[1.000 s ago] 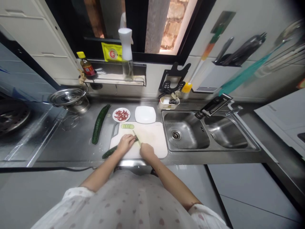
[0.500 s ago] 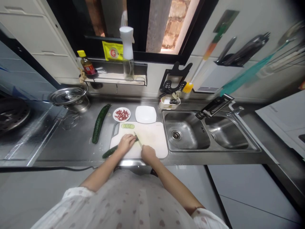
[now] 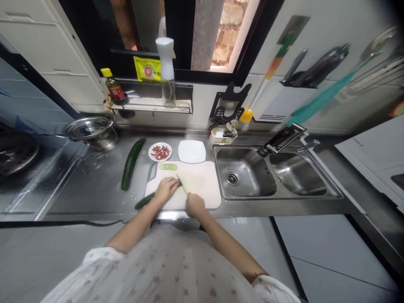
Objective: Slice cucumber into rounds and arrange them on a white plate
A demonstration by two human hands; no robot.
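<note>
On the steel counter lies a white cutting board (image 3: 202, 185). My left hand (image 3: 166, 189) is curled down on a dark green cucumber (image 3: 144, 201) that lies across the board, its free end sticking out over the board's left edge. My right hand (image 3: 195, 203) is closed round the handle of a knife (image 3: 182, 184), whose blade rests at the cucumber's cut end beside my left fingers. A short row of cucumber slices (image 3: 168, 167) lies at the board's far edge.
A whole cucumber (image 3: 133, 162) lies left of the board. Behind the board stand a small plate of red pieces (image 3: 160, 152) and a white square dish (image 3: 192, 151). A double sink (image 3: 271, 176) is to the right, a lidded pot (image 3: 91, 131) to the left.
Both hands stay at the cucumber's cut end. My right hand and the knife have shifted only slightly between the frames.
</note>
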